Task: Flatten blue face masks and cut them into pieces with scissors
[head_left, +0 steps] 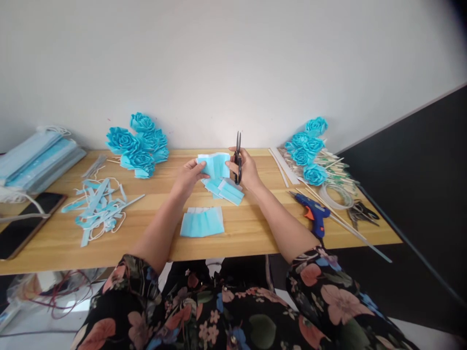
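Between my two hands is a blue and white piece of face mask fabric [215, 166], held up above the table. My left hand [190, 176] pinches its left edge between thumb and fingers. With the thumb side of my right hand [248, 167] I grip its right edge, and the same hand carries black-handled scissors [238, 163] with the blades pointing up. Beneath lie several cut mask pieces [230, 191], partly overlapping. Closer to me, another flat stack of blue and white mask fabric [202, 222] rests on the wood.
Blue fabric flowers [140, 143] stand at the back left, more flowers [306, 146] at the right. Left are mask strips and ear loops [102, 209], whole masks [36, 160] and a phone [27, 226]. Right are a blue glue gun [313, 211], sticks [339, 221] and pliers [361, 213].
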Motion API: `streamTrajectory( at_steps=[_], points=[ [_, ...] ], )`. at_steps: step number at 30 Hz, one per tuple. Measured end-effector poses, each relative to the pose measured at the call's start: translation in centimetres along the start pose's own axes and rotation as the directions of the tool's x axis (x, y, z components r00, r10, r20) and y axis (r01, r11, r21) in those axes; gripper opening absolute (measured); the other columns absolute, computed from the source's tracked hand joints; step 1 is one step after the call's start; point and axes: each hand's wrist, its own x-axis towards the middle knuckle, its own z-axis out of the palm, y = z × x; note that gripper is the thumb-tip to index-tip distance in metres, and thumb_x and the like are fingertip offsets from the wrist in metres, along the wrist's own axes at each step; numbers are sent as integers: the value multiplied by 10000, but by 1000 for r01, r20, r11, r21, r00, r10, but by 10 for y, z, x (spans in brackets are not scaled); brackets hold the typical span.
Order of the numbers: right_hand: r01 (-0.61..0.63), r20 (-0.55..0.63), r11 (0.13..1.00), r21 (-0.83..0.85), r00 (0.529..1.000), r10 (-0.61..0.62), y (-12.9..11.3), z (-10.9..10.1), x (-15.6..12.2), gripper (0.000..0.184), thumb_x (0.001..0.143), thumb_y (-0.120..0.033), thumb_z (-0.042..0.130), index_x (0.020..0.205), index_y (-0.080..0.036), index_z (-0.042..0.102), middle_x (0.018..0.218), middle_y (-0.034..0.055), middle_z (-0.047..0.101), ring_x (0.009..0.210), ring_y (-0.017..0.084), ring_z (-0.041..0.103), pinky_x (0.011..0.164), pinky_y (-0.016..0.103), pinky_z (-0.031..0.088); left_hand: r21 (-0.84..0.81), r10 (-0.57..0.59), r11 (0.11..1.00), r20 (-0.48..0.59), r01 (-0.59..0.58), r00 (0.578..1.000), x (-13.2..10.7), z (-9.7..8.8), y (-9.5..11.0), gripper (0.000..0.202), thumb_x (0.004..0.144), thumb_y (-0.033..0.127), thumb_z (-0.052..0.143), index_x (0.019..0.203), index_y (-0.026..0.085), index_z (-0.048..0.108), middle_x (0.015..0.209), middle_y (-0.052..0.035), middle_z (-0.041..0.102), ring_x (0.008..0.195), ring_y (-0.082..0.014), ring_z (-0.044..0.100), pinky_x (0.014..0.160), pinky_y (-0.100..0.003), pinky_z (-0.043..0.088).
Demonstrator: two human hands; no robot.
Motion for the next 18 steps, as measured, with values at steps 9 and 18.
streamTrajectory(
  at_steps=[9,18],
  points=[
    [-40,-33,998,58,999,42,-3,-4,2,447,708,-285,738,1126,-263,578,770,-63,542,622,61,491,544,199,405,26,76,997,-121,-73,990,4,-8,-3,450,572,476,872,734,128,636,660,23,557,595,-86,544,555,-247,565],
    [-8,-39,1000,9,999,8,-12,-1,-1,429,710,-311,732,1105,-263,573,754,-62,517,601,64,456,539,203,391,52,104,994,-153,-97,983,2,-5,-2,455,575,486,862,701,138,597,653,33,518,589,-80,521,568,-255,571]
  ],
)
